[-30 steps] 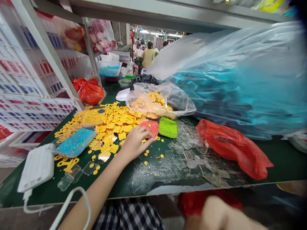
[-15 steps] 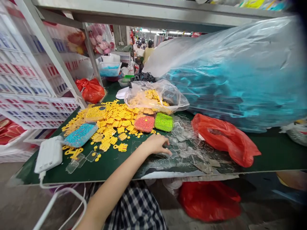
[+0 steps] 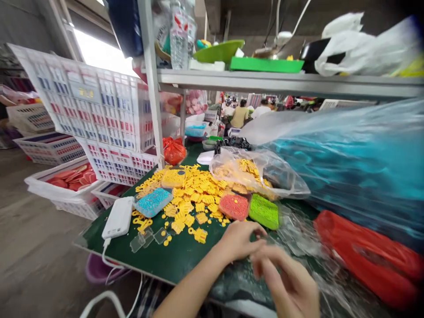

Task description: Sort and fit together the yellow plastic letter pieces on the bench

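My left hand [image 3: 241, 240] rests at the near edge of the green table [image 3: 179, 258], fingers curled together just below a red bead tray [image 3: 233, 206] and a green bead tray [image 3: 264, 212]. What it pinches is hidden. My right hand [image 3: 289, 282] is right beside it, touching its fingertips, and is smeared by motion. Thin clear plastic pieces [image 3: 298, 229] lie spread under and to the right of both hands. A heap of yellow plastic parts [image 3: 192, 194] lies to the left of the hands, with a blue bead tray [image 3: 153, 202] and a yellow bead tray [image 3: 173, 178].
A white power bank [image 3: 118, 217] with a cable sits at the table's left corner. A clear bag of yellow parts [image 3: 258, 174], a large bluish plastic bag [image 3: 347, 163] and a red bag [image 3: 371, 258] fill the right. White crates [image 3: 99, 110] stand left; a shelf [image 3: 281, 79] overhead.
My right hand has come up into view and met my left hand. My left hand drew back from the clear pieces. The view swung up and left.
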`<state>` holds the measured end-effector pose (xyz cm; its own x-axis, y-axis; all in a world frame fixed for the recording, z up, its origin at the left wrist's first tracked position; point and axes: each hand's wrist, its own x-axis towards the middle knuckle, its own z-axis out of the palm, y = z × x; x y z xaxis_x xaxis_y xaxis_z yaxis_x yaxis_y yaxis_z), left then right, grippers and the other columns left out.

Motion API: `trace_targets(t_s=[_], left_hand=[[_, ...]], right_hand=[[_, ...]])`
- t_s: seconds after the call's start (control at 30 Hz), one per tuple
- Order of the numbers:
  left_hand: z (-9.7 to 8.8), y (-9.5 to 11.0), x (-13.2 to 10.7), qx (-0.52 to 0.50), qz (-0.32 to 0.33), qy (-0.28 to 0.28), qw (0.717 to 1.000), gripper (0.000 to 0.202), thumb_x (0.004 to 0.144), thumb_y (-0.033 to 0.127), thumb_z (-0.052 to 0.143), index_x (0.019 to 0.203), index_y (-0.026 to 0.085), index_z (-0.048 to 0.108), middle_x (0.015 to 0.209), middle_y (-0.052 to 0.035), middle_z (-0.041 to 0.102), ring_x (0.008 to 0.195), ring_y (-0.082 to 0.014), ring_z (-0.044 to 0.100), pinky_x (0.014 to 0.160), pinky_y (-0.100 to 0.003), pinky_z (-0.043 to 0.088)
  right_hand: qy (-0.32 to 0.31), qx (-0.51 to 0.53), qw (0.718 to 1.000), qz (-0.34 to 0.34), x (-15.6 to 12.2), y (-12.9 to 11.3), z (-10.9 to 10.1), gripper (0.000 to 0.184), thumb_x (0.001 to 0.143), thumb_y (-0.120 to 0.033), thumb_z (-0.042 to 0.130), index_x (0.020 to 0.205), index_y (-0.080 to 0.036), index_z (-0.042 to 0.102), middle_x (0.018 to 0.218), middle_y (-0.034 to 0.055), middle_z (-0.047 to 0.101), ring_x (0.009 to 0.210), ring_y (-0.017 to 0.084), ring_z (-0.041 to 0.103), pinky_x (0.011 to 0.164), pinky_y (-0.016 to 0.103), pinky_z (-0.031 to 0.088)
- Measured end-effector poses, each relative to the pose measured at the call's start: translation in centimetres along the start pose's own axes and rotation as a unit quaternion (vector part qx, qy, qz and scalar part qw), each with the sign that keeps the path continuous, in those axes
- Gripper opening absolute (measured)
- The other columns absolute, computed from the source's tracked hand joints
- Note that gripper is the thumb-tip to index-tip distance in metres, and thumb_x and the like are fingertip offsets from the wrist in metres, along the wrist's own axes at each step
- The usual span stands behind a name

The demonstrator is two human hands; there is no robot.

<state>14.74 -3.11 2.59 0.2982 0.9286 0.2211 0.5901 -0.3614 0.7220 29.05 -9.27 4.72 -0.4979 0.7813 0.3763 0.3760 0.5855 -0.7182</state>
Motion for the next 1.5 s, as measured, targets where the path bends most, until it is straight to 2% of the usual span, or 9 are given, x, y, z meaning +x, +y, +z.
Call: trace_targets(t_s=[0.13, 0.23, 0.33, 0.5, 0.6, 0.77, 1.07, 1.27, 1.5], left_hand=[[-5.7, -0.8, -0.8, 0.022, -0.031, 0.253, 0.967, 0.01, 0.086, 0.022, 0.06, 0.094, 0.02, 0.066, 0.089, -0.0025, 0.07, 0.082, -0.0182, 0.063, 0.077, -0.03, 0.048], [-8.8, -1.6, -1.6, 0.119, 0.014, 0.3, 0.946, 0.008, 0.087, 0.021, 0.057, 0.092, 0.02, 0.064, 0.084, -0.0033, 0.068, 0.081, -0.0199, 0.062, 0.077, -0.034, 0.047], [-9.8, -2.7, -2.5, 0.213, 0.075, 0.238, 0.945, 0.015, 0.084, 0.015, 0.059, 0.097, 0.021, 0.064, 0.09, -0.0048, 0.068, 0.086, -0.0223, 0.061, 0.079, -0.036, 0.046], [-9.9, -4.5, -4.2, 0.232, 0.086, 0.118, 0.962, 0.036, 0.084, 0.017, 0.064, 0.119, 0.023, 0.058, 0.098, -0.0052, 0.065, 0.091, -0.0227, 0.059, 0.081, -0.035, 0.048], [-11.1, -5.3, -4.9, 0.205, 0.06, 0.047, 0.976, 0.046, 0.083, 0.021, 0.069, 0.126, 0.026, 0.055, 0.109, -0.0051, 0.063, 0.101, -0.022, 0.057, 0.087, -0.035, 0.048], [-13.3, -6.5, -5.7, 0.201, 0.031, -0.036, 0.978, 0.046, 0.082, 0.025, 0.073, 0.125, 0.03, 0.059, 0.117, -0.0053, 0.061, 0.108, -0.0234, 0.056, 0.093, -0.039, 0.046], [-11.6, -9.0, -6.6, 0.116, 0.008, -0.071, 0.991, 0.039, 0.083, 0.029, 0.072, 0.121, 0.03, 0.064, 0.105, -0.0042, 0.066, 0.098, -0.0212, 0.059, 0.087, -0.036, 0.046], [-12.1, -9.0, -6.7, 0.118, -0.068, -0.114, 0.984, 0.038, 0.076, 0.037, 0.077, 0.112, 0.026, 0.067, 0.103, -0.0036, 0.065, 0.1, -0.0229, 0.058, 0.089, -0.036, 0.045], [-12.0, -9.4, -6.7, 0.133, -0.128, -0.16, 0.97, 0.042, 0.07, 0.042, 0.081, 0.108, 0.027, 0.07, 0.1, -0.0029, 0.058, 0.101, -0.0249, 0.054, 0.088, -0.036, 0.043]], right_hand=[[0.039, 0.01, 0.998, 0.038, 8.2, 1.5, 1.8, 0.049, 0.092, -0.061, 0.038, 0.066, -0.022, 0.051, 0.056, 0.0001, 0.051, 0.053, 0.016, 0.05, 0.049, 0.028, 0.039], [0.016, 0.043, 0.998, 0.044, 11.5, 2.1, 3.7, 0.048, 0.087, -0.066, 0.044, 0.075, -0.021, 0.058, 0.062, 0.0008, 0.056, 0.054, 0.017, 0.052, 0.05, 0.027, 0.04], [-0.006, 0.12, 0.991, 0.051, 12.5, 2.8, 6.1, 0.049, 0.086, -0.067, 0.043, 0.089, -0.021, 0.061, 0.065, 0.0002, 0.056, 0.053, 0.016, 0.051, 0.049, 0.027, 0.041], [-0.016, 0.262, 0.962, 0.076, 12.3, 4.5, 9.3, 0.058, 0.082, -0.075, 0.04, 0.084, -0.02, 0.057, 0.067, -0.0007, 0.051, 0.049, 0.013, 0.046, 0.046, 0.027, 0.039], [-0.089, 0.273, 0.953, 0.094, 12.0, 5.3, 9.3, 0.058, 0.081, -0.076, 0.04, 0.082, -0.02, 0.054, 0.068, -0.0015, 0.051, 0.046, 0.011, 0.041, 0.043, 0.025, 0.035], [-0.19, 0.228, 0.953, 0.063, 11.7, 5.1, 8.0, 0.046, 0.091, -0.062, 0.04, 0.072, -0.02, 0.048, 0.064, -0.0023, 0.048, 0.061, 0.013, 0.046, 0.057, 0.026, 0.04], [-0.266, 0.207, 0.936, 0.104, 11.2, 5.4, 9.6, 0.023, 0.095, -0.031, 0.042, 0.084, -0.017, 0.056, 0.077, 0.0, 0.057, 0.07, 0.012, 0.05, 0.064, 0.025, 0.042], [-0.262, -0.06, 0.959, 0.091, 11.1, 4.2, 8.0, 0.023, 0.09, -0.037, 0.057, 0.099, -0.017, 0.062, 0.07, -0.0002, 0.062, 0.06, 0.013, 0.053, 0.053, 0.025, 0.028], [-0.279, -0.236, 0.931, -0.017, 10.9, 3.8, 7.9, 0.033, 0.081, -0.041, 0.068, 0.105, -0.018, 0.064, 0.075, 0.0041, 0.07, 0.067, 0.018, 0.064, 0.05, 0.026, 0.021]])
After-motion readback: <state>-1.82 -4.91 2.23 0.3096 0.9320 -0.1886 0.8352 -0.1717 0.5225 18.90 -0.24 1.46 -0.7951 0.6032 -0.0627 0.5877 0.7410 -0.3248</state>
